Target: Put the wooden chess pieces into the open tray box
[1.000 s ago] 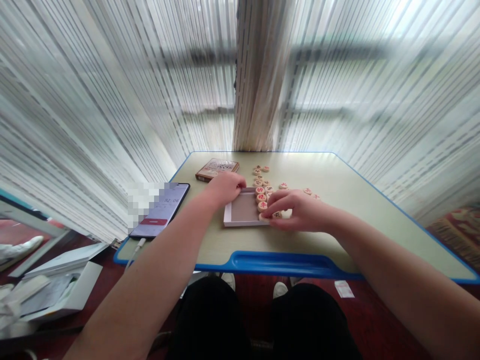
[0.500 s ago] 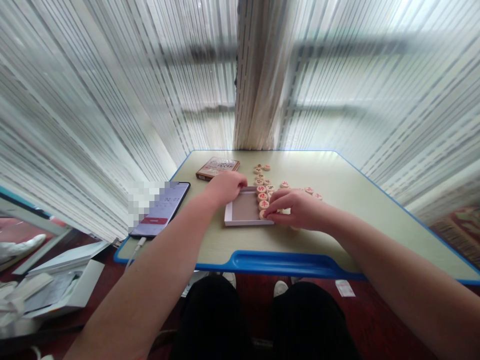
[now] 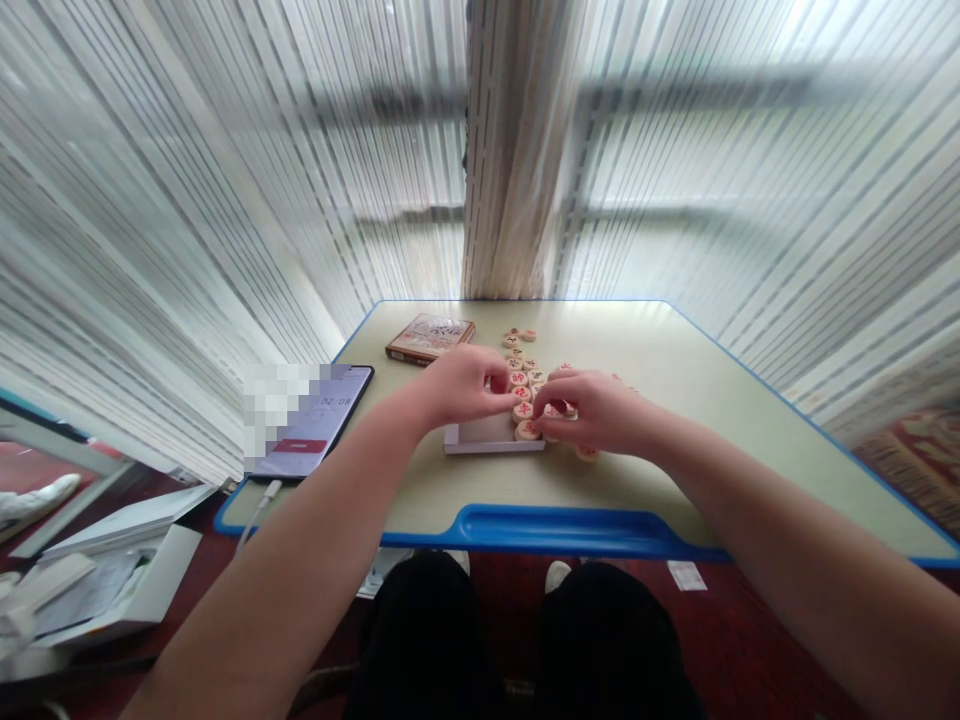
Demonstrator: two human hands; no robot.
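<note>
Mostly under left hand (image 3: pixel 459 386) and right hand (image 3: pixel 594 408) — tray (image 3: pixel 480 438) (pieces (image 3: pixel 518 380) blurry).

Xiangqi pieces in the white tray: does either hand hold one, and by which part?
It cannot be told. The fingertips of the left hand and right hand rest on the xiangqi pieces in the white tray, hiding any grip.

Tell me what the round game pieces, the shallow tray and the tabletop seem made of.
Round pieces: probably wood, pale tan, matte, red marks on top. Tray: likely cardboard, thin white walls, dull brownish floor. Tabletop: smooth beige laminate perhaps, soft sheen; its blue edge looks like moulded plastic.
</note>
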